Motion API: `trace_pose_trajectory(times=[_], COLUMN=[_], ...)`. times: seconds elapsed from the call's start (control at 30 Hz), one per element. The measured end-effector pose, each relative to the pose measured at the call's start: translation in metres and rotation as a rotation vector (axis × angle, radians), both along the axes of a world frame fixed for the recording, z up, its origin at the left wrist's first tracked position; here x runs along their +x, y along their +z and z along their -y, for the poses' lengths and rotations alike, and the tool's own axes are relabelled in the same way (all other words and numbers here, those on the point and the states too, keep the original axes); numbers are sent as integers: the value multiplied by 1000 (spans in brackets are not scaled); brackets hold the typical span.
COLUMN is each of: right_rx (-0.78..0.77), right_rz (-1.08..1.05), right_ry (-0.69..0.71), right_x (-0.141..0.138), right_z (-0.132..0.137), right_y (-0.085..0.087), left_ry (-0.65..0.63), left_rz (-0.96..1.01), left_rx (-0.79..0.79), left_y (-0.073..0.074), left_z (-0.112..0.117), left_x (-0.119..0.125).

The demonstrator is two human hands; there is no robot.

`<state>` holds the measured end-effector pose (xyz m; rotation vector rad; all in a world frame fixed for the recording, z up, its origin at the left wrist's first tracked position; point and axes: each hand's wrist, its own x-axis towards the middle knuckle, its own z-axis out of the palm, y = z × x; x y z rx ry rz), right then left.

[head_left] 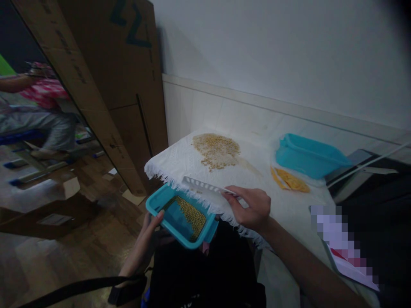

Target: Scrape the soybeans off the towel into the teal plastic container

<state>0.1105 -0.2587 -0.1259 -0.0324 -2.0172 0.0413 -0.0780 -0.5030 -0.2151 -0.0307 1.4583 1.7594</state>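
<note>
My left hand grips the near-left rim of a turquoise plastic basin, tilted just below the table's fringed edge. Small round yellow beans lie along one side inside it. In my right hand is a flat whitish strip with a row of slots or teeth, held low over the cloth near the edge; its exact kind is unclear. A few beans lie beside the strip. Farther back, a pile of yellow beans is spread on the white cloth.
A second turquoise basin stands at the back right, with a crumpled yellow cloth or bag before it. Dark equipment is at the right. A tall cardboard box rises on the left; beyond it another person sits. An open carton lies on the floor.
</note>
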Motion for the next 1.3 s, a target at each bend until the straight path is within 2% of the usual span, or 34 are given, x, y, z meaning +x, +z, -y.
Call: trace_pose_trajectory(times=[0.23, 0.37, 0.5, 0.77, 1.03, 1.3], right_rx=[-180, -187, -159, -89, -39, -44], right_rz=[-126, -69, -36, -43, -25, 3], right_ry=[-329, -409, -390, -382, -335, -226], right_x=[-5, -4, -3, -3, -3, -1], right_z=[-45, -57, -57, -58, -51, -40], right_y=[-8, -12, -15, -15, -14, -11], left_ry=[-10, -35, -44, -6, -15, -11], left_rz=[-6, -23, -29, 5, -24, -1], left_rx=[-21, -42, -48, -10, -24, -17], left_y=[0, -7, -10, -1, -3, -1], left_z=[0, 0, 0, -1, 0, 0], left_x=[-4, -7, -8, -4, -5, -8])
